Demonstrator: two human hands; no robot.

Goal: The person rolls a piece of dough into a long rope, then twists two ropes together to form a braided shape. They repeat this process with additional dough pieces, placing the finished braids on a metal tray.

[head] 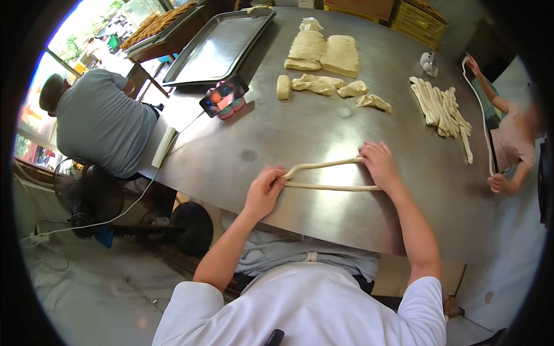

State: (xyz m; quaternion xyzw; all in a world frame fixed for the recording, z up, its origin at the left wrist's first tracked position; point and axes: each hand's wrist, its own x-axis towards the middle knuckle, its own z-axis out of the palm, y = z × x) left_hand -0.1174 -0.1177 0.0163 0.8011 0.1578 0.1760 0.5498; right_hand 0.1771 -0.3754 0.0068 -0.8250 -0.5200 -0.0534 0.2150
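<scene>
A long, thin dough rope [331,187] lies doubled into two strands, one above the other, near the front edge of the steel table [277,134]. My left hand [263,190] pinches it at the left, where the strands come together. At the other end, my right hand [381,165] has its fingers around the upper strand. The lower strand runs in under my right wrist, which hides its end. Beyond my hands lie several loose dough pieces [316,84]. Two scored slabs of dough [340,56] rest side by side farther back.
A pile of dough strips [437,106] lies at right, near a co-worker [513,138] holding up another long dough rope [482,110]. At left are a phone [223,95] on a stand, a metal tray [216,47], a white power strip [164,147] with a cable, and a seated person [104,121].
</scene>
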